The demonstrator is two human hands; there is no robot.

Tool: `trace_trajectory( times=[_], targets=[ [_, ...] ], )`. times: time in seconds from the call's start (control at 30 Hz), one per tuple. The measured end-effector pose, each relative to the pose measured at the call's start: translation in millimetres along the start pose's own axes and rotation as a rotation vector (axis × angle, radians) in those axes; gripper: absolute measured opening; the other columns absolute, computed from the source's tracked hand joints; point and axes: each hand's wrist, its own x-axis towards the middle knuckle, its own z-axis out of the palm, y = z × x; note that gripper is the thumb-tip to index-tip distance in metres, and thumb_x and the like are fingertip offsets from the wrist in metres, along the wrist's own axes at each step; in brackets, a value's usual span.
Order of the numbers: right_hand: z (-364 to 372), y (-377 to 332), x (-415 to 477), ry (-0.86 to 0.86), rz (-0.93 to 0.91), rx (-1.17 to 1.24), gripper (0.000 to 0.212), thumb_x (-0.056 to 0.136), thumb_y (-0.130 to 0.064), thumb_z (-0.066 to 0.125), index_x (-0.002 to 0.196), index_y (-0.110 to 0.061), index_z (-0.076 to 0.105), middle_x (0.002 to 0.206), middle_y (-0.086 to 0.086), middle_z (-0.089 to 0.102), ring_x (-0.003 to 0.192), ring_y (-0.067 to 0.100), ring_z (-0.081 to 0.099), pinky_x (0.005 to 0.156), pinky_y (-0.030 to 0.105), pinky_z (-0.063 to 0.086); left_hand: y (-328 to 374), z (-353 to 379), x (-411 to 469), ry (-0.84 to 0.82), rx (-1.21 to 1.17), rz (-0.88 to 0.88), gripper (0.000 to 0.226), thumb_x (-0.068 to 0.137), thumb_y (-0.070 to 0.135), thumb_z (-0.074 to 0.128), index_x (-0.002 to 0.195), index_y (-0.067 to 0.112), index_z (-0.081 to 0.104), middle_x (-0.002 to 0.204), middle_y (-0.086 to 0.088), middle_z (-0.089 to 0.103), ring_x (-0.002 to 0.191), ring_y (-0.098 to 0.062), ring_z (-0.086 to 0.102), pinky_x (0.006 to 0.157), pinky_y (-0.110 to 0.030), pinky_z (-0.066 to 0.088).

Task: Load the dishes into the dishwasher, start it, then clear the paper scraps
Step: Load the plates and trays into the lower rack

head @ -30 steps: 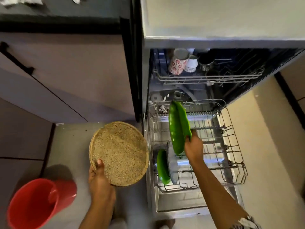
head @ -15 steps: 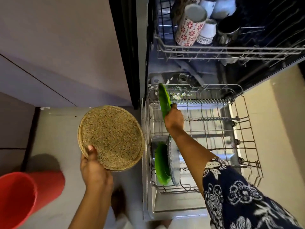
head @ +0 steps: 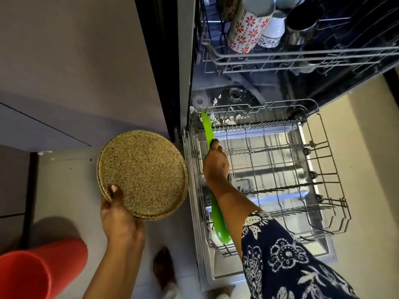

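Observation:
The dishwasher stands open with its lower wire rack (head: 323, 160) pulled out. My right hand (head: 216, 162) grips a green plate (head: 207, 128) on edge at the rack's far left side. A second green plate (head: 219, 221) stands upright in the rack's near left part, partly behind my forearm. Out over the floor to the left, my left hand (head: 117, 214) holds speckled tan plates (head: 142, 173) by their near rim, thumb on top. White paper scraps (head: 228, 118) lie at the rack's back edge and on the tub floor.
The upper rack (head: 302, 57) holds a red-flowered mug (head: 248, 29), a white cup (head: 272, 29) and a steel cup (head: 301, 31). A red bucket (head: 36, 270) lies on the floor at the lower left. Grey cabinet fronts (head: 75, 61) fill the left. My foot (head: 164, 268) is below.
My right hand has carried the green plate from above the rack's middle to its far left side, turning it edge-on. The camera has moved closer and lower. The left hand still holds the tan plates.

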Motion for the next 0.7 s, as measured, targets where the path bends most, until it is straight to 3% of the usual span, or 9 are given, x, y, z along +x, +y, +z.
trace_trajectory(
  times=[0.3, 0.37, 0.43, 0.57, 0.7],
  targets=[
    [23.1, -5.3, 3.0, -0.145, 0.047, -0.010, 0.063, 0.092, 0.000, 0.037, 0.147, -0.005, 0.007, 0.140, 0.021, 0.040, 0.114, 0.036, 0.056, 0.086, 0.040, 0.049, 2.1, -10.4, 16.3, 0.009, -0.006, -0.022, 0.013, 0.098, 0.021, 0.049, 0.098, 0.025, 0.061, 0.084, 0.015, 0.073, 0.098, -0.012, 0.064, 0.085, -0.039, 0.052],
    [22.2, -6.1, 3.9, -0.167, 0.046, -0.032, 0.063, 0.093, -0.001, 0.038, 0.147, -0.004, 0.006, 0.142, 0.022, 0.038, 0.115, 0.036, 0.056, 0.086, 0.040, 0.049, 2.3, -13.8, 16.3, -0.004, 0.004, -0.019, 0.014, 0.098, 0.021, 0.048, 0.099, 0.026, 0.061, 0.084, 0.016, 0.073, 0.097, -0.011, 0.064, 0.079, -0.036, 0.056],
    [22.6, -4.3, 5.0, -0.216, 0.058, -0.022, 0.064, 0.092, -0.002, 0.042, 0.146, -0.004, 0.007, 0.141, 0.023, 0.039, 0.116, 0.037, 0.055, 0.088, 0.041, 0.049, 3.0, -17.1, 15.8, -0.011, 0.016, -0.019, 0.015, 0.099, 0.021, 0.047, 0.101, 0.027, 0.060, 0.085, 0.017, 0.073, 0.097, -0.010, 0.064, 0.074, -0.032, 0.058],
    [23.8, 11.9, 2.9, -0.352, 0.175, 0.037, 0.068, 0.087, -0.017, 0.063, 0.140, -0.005, 0.021, 0.129, 0.022, 0.053, 0.116, 0.038, 0.054, 0.093, 0.044, 0.047, 2.5, -23.6, 16.2, -0.010, 0.033, -0.036, 0.019, 0.099, 0.022, 0.046, 0.097, 0.026, 0.064, 0.086, 0.017, 0.073, 0.100, -0.010, 0.063, 0.080, -0.034, 0.056],
    [15.4, 7.8, -1.0, -0.200, 0.003, -0.039, 0.082, 0.089, -0.020, 0.060, 0.148, -0.008, 0.005, 0.147, 0.017, 0.034, 0.122, 0.037, 0.049, 0.092, 0.045, 0.050, 2.2, -27.5, 15.8, -0.011, 0.029, -0.038, 0.030, 0.098, 0.020, 0.047, 0.086, 0.029, 0.073, 0.086, 0.015, 0.073, 0.103, -0.012, 0.062, 0.084, -0.037, 0.054]
  ],
)
